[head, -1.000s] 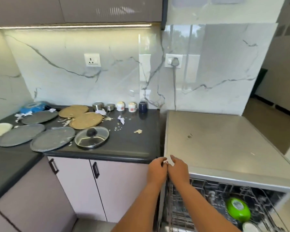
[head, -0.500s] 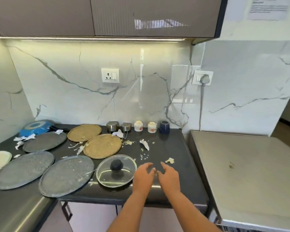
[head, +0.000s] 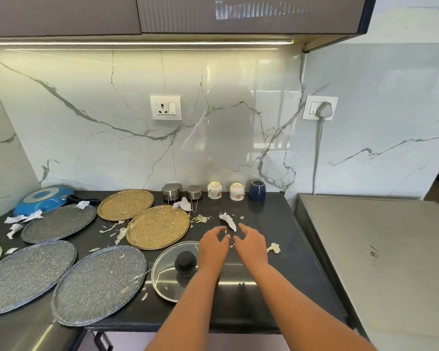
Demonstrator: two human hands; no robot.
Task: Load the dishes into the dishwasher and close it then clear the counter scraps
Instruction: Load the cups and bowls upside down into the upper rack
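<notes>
My left hand (head: 213,245) and my right hand (head: 251,243) hover side by side over the black counter (head: 271,287), fingers spread and curled, holding nothing. A white paper scrap (head: 228,220) lies just beyond the fingertips. Small crumbs sit between the hands. A pale vegetable scrap (head: 273,248) lies right of my right hand. A glass lid (head: 170,272) with a black knob lies under my left wrist. Two woven mats (head: 157,226), three grey speckled plates (head: 99,282) and more scraps (head: 18,221) spread leftwards.
At the backsplash stand two steel cups (head: 172,191), two upturned white cups (head: 214,190) and a dark blue cup (head: 257,190). A blue pan (head: 42,198) lies upside down at far left. The dishwasher's steel top (head: 378,249) is on the right.
The view swung left from the open dishwasher to the counter. Both hands left the dishwasher's edge and reached forward over the counter toward the paper scrap.
</notes>
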